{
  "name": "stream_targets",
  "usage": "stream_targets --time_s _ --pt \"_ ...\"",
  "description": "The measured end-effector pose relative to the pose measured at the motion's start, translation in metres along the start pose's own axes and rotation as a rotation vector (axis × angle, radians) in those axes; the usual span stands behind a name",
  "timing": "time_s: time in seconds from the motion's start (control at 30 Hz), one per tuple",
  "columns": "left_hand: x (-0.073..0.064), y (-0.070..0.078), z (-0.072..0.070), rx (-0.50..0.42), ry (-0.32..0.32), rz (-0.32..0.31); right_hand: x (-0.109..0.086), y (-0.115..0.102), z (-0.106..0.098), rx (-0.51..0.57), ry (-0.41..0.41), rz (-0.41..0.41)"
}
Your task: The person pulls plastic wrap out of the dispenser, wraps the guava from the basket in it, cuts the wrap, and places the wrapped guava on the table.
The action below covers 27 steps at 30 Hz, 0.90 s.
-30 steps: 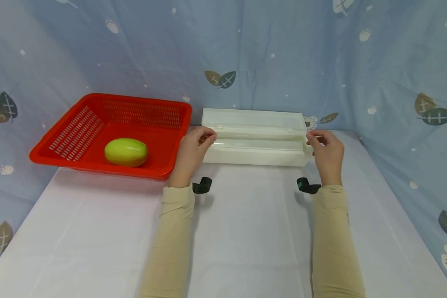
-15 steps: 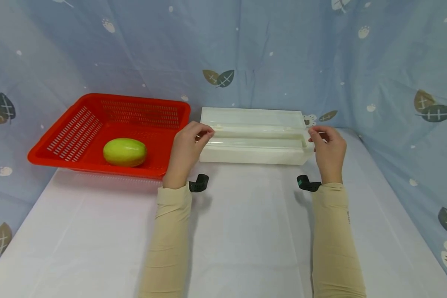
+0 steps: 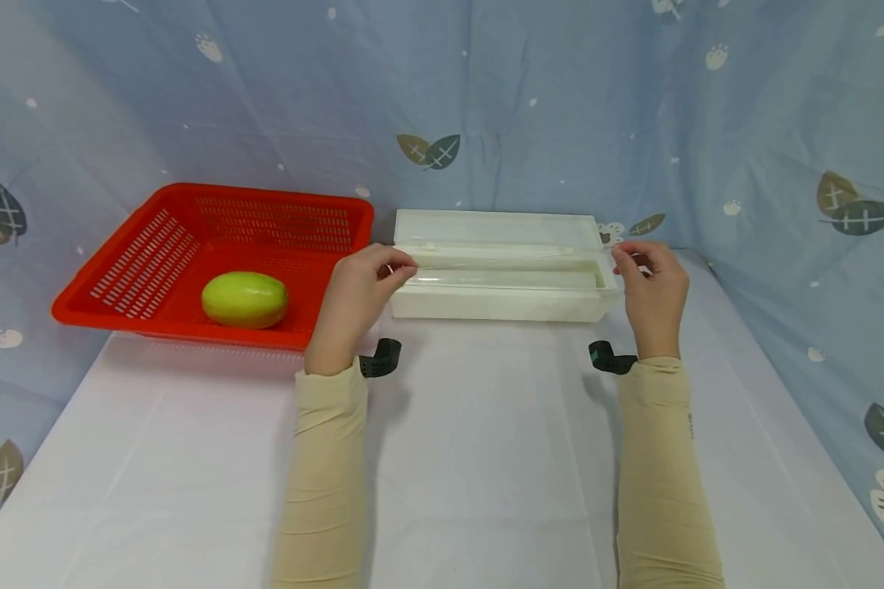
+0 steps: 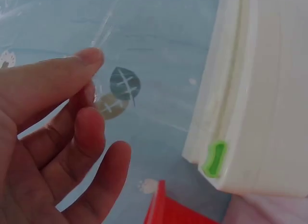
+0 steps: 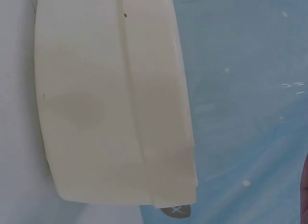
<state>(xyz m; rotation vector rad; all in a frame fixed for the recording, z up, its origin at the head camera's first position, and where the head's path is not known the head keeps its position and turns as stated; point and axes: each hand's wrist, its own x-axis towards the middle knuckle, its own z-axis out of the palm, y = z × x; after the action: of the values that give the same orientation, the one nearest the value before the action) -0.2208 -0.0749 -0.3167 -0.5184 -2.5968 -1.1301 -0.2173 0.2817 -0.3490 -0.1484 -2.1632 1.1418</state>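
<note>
A long white cling film dispenser lies across the back of the table, its translucent lid raised behind it. Clear cling film shows as faint glints from the fingertips in the left wrist view. My left hand pinches one end of the film between thumb and forefinger, just off the dispenser's left end. At the right end, my right hand pinches the film's other corner. In the right wrist view the dispenser's underside fills much of the frame, with only a sliver of hand at the edge.
A red slotted basket stands left of the dispenser, close beside my left hand. Inside it rests a green oval fruit. Behind everything hangs a blue patterned curtain. A white cloth covers the table.
The left hand has drawn to the left, away from the dispenser's end. The right hand has shifted slightly right and up, widening the span between them. Both keep their pinch on the film.
</note>
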Motion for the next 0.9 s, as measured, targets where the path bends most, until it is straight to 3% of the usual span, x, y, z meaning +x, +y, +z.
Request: stream_targets --time_s 0.13,0.37,0.9 --pt "0.001 0.002 0.001 -0.009 -0.005 0.005 0.0 -0.003 -0.002 0.005 -0.016 0.0" --pt "0.001 0.004 0.003 -0.056 0.017 0.017 -0.002 -0.008 -0.006 0.12 -0.06 0.089" --pt "-0.002 0.013 -0.004 -0.163 0.099 0.072 -0.002 -0.017 -0.011 0.058 0.032 0.044"
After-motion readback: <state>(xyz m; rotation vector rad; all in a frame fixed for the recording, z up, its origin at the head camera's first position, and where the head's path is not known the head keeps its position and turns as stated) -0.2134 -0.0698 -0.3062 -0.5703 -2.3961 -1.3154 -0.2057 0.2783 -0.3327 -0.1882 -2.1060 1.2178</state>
